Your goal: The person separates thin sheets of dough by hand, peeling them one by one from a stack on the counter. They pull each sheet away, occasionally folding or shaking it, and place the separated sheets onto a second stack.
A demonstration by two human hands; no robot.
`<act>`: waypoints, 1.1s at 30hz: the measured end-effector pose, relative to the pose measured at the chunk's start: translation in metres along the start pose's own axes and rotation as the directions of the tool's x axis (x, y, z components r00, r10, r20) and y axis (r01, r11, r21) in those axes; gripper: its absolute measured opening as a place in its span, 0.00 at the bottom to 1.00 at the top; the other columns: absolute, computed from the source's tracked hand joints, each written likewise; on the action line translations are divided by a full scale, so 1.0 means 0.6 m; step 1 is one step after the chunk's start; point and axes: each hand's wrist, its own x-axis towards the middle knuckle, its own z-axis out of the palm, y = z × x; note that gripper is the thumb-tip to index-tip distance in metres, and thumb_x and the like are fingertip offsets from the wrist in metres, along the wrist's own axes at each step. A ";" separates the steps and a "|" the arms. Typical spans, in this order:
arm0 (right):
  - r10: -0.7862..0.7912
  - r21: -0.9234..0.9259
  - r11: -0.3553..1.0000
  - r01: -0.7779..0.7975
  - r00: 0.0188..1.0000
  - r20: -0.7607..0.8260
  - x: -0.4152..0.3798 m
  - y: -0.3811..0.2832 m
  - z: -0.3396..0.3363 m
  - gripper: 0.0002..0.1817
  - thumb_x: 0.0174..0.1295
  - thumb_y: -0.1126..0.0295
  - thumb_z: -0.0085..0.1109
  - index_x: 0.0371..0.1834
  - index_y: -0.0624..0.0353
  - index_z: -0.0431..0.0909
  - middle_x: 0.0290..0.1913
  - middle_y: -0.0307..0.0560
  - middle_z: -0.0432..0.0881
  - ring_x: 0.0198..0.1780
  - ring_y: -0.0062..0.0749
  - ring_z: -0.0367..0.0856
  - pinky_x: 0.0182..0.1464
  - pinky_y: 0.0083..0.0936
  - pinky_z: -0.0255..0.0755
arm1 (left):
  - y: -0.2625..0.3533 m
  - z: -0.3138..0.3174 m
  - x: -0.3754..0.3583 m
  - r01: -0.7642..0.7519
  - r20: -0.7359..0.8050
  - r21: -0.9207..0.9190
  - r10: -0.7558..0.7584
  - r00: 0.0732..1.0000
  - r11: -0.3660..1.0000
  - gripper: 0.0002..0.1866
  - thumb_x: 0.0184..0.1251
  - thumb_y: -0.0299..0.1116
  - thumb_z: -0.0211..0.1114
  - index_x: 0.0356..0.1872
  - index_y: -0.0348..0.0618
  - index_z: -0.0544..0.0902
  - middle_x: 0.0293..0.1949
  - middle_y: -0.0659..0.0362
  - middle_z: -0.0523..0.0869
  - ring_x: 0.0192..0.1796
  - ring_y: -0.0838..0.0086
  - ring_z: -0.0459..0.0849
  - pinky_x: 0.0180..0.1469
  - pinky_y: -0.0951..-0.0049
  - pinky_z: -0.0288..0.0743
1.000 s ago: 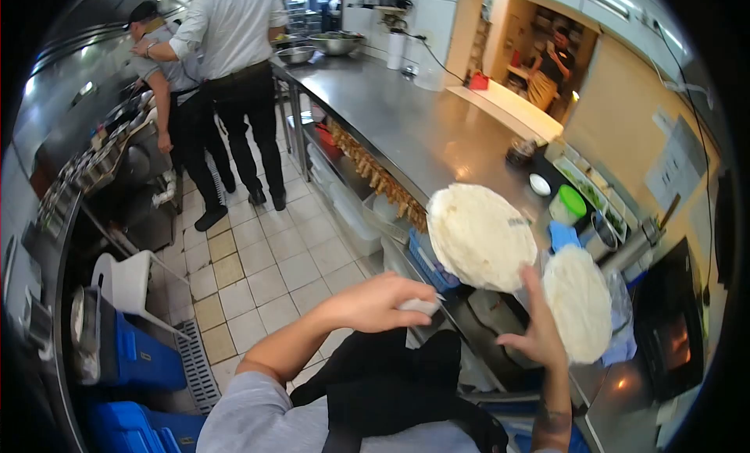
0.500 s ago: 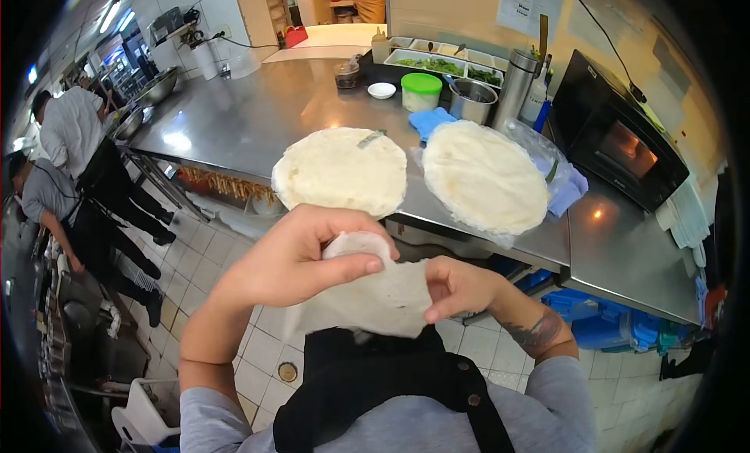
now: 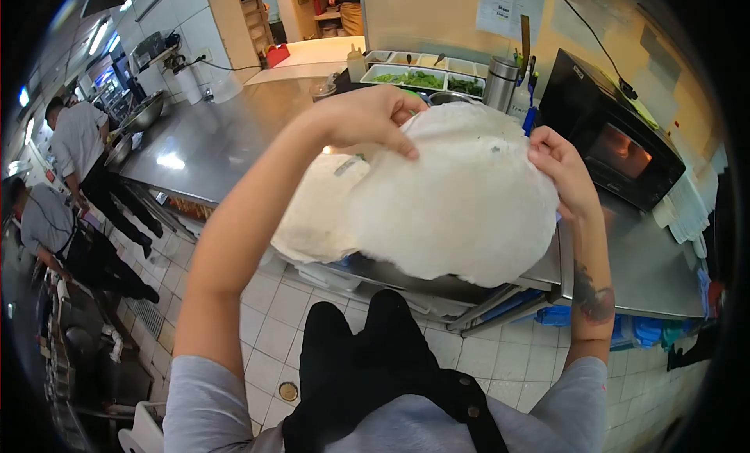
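A large, thin white flatbread (image 3: 461, 211) hangs spread out in front of me, raised by its upper edges. Its upper left part is pinched by my left hand (image 3: 375, 121), thumb on the near face. At the right edge my right hand (image 3: 556, 168) grips it between thumb and curled fingers. Partly covered by the held sheet, another round flatbread (image 3: 316, 211) lies on the steel counter (image 3: 234, 133) to the left, a small greyish strip on its top. The counter area right behind the held sheet is hidden.
Behind stand trays of chopped greens (image 3: 410, 79), a steel flask (image 3: 501, 82) and a squeeze bottle (image 3: 356, 65). A black microwave oven (image 3: 609, 125) is at the right. Two people (image 3: 78, 140) in grey shirts work at the left, beside metal bowls (image 3: 146, 113).
The flatbread, bunched and folded near my chest before, is now spread wide. Both hands have moved up and forward over the counter, farther apart, with the sheet covering the right-hand flatbread.
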 end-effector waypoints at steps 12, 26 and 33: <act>-0.067 -0.691 0.710 -0.132 0.965 -0.253 0.060 0.206 -0.176 0.10 0.56 0.80 0.60 0.41 0.61 0.80 0.28 0.37 0.79 0.31 0.21 0.75 0.36 0.20 0.69 | -0.281 0.068 0.259 0.252 -0.353 0.127 -0.194 0.916 0.959 0.10 0.45 0.27 0.68 0.33 0.42 0.87 0.29 0.53 0.87 0.31 0.67 0.85 0.36 0.71 0.78; -0.323 -0.908 0.419 0.025 0.939 -0.122 0.059 0.220 -0.157 0.08 0.56 0.80 0.55 0.37 0.64 0.81 0.35 0.51 0.82 0.38 0.39 0.80 0.43 0.28 0.72 | -0.292 0.086 0.271 0.311 -0.594 0.465 0.033 0.804 0.829 0.20 0.43 0.32 0.73 0.41 0.40 0.83 0.40 0.48 0.86 0.45 0.55 0.84 0.50 0.63 0.77; -0.295 -0.844 0.532 0.071 0.949 -0.107 0.039 0.206 -0.157 0.06 0.61 0.75 0.55 0.37 0.65 0.80 0.38 0.51 0.80 0.41 0.39 0.79 0.46 0.28 0.71 | -0.050 0.168 -0.012 -0.272 -0.672 0.279 0.389 0.630 0.921 0.14 0.53 0.29 0.71 0.39 0.38 0.80 0.37 0.52 0.80 0.42 0.60 0.80 0.45 0.67 0.74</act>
